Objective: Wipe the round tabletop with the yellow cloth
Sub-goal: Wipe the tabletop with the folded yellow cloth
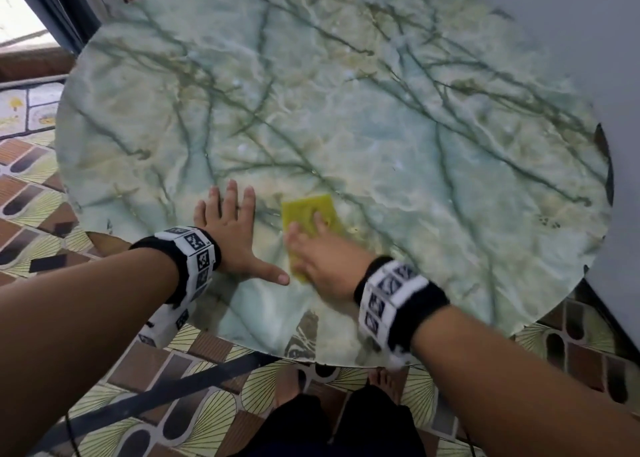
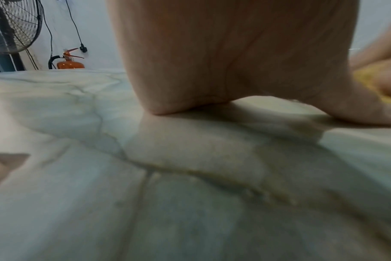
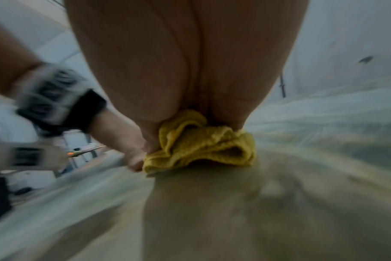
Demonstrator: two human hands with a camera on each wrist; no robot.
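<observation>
Fingers, right hand: laid flat and fairly straight over the yellow cloth, pressing it to the table; not curled round it.
Fingers, left hand: spread straight, palm down on the bare table, holding nothing; thumb tip just beside the cloth's near edge.
Head view, cloth: folded rectangle, lying under the right fingers and showing beyond their tips, near the table's front rim.
Head view, progress: judged early or mid-wipe; the wide marble-patterned area beyond both sets of fingertips shows no cloth on it. Wiped and unwiped parts cannot be told apart.
Left wrist view: left hand heel planted on the table; fingers hidden by the palm; yellow cloth just past the thumb side, blurred.
Right wrist view: cloth bunched under the right hand heel; table streaked with motion blur, suggesting a stroke under way.
Remaining: most of the table, by judgement.
</observation>
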